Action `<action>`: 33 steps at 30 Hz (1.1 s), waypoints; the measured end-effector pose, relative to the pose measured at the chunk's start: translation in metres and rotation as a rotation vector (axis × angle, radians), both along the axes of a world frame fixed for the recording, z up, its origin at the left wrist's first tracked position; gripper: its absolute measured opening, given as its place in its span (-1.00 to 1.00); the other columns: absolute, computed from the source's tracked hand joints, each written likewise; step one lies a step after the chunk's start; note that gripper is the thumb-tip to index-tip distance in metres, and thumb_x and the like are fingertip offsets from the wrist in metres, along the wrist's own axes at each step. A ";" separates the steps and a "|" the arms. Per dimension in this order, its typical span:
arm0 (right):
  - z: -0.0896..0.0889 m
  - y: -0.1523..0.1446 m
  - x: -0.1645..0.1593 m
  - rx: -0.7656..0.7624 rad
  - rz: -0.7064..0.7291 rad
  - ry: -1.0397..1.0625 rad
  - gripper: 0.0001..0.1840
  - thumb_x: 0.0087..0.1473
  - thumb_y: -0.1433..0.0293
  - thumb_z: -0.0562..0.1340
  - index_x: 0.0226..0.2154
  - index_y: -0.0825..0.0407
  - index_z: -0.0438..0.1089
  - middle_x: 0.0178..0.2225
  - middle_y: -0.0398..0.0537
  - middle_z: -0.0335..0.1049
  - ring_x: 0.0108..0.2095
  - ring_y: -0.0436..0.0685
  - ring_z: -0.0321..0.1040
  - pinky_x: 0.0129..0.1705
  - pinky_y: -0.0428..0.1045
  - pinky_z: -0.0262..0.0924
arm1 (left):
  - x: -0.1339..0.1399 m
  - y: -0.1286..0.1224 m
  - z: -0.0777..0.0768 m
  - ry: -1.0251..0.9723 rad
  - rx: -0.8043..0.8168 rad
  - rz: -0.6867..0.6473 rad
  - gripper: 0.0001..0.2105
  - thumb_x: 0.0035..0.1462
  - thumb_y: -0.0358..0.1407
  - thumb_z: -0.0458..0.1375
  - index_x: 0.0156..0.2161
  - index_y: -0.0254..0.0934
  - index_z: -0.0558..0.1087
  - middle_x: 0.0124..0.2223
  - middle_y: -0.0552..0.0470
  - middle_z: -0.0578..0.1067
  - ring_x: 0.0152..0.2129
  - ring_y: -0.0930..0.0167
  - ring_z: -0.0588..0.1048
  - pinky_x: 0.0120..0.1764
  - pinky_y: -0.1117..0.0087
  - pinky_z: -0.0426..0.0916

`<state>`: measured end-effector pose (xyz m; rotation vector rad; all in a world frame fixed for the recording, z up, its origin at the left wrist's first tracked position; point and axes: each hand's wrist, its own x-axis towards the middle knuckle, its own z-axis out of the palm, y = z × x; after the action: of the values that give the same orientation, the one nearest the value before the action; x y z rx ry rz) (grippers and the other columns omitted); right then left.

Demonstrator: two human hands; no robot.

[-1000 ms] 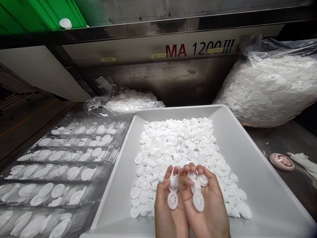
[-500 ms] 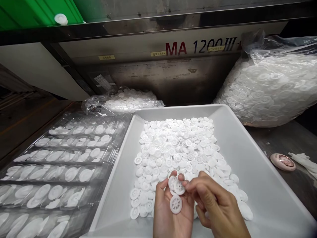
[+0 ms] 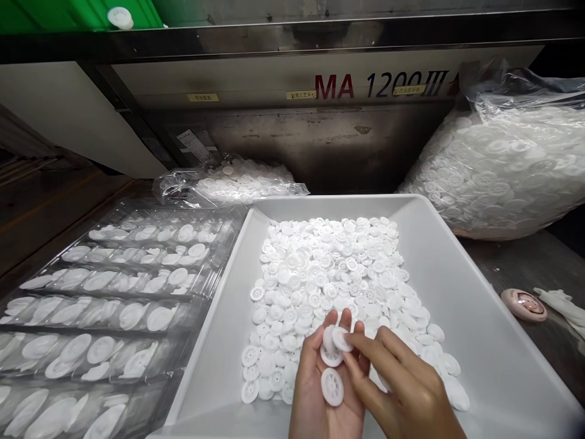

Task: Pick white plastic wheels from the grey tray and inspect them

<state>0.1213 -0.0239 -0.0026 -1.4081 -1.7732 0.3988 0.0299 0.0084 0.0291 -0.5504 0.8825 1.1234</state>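
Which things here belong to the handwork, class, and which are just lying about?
In the job:
Left hand, cupping white discs
Right hand, touching one of these
Grey bin with more discs
Probably the clear tray

Apparently lying about:
Pink oval object
White crumpled item beside it

Left grip point(image 3: 314, 393) palm up, cupped, fingers toward 12 o'clock, tips curled, thumb on the 11 o'clock side. Right grip point(image 3: 406, 384) at its 3 o'clock, back up, bent fingers pointing to 10, index and thumb tips close together.

Pink oval object point(image 3: 524, 305), yellow labels point(image 3: 203, 97)
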 end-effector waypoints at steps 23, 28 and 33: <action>0.013 0.010 0.002 -0.023 0.025 -0.007 -0.82 0.11 0.48 0.17 -0.20 -0.01 0.35 -0.47 -0.17 0.22 -0.53 -0.07 0.23 -0.54 -0.17 0.16 | -0.010 0.000 0.006 -0.109 0.149 -0.142 -0.61 0.18 -0.32 -0.01 0.10 -0.42 0.23 0.00 -0.24 0.47 -0.07 0.28 0.45 0.00 0.31 0.33; 0.003 -0.001 0.000 0.012 0.115 -0.160 -0.78 0.16 0.46 0.10 -0.13 0.02 0.35 -0.46 -0.08 0.27 -0.48 0.02 0.29 -0.51 -0.10 0.20 | -0.012 -0.002 -0.003 -0.158 0.231 -0.134 -0.58 0.20 -0.25 -0.10 0.13 -0.38 0.20 0.03 -0.18 0.46 -0.03 0.26 0.41 0.08 0.26 0.23; 0.002 0.000 -0.002 -0.070 0.149 -0.111 -0.76 0.18 0.46 0.07 -0.11 0.02 0.36 -0.39 -0.02 0.34 -0.38 0.07 0.35 -0.38 -0.07 0.28 | -0.011 -0.004 -0.007 -0.163 0.275 -0.157 -0.58 0.21 -0.24 -0.13 0.13 -0.36 0.21 0.02 -0.14 0.47 -0.01 0.29 0.40 0.11 0.26 0.15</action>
<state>0.1191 -0.0240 -0.0006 -1.3732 -1.9787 0.4735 0.0193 0.0041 0.0225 -0.3338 0.6067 1.0209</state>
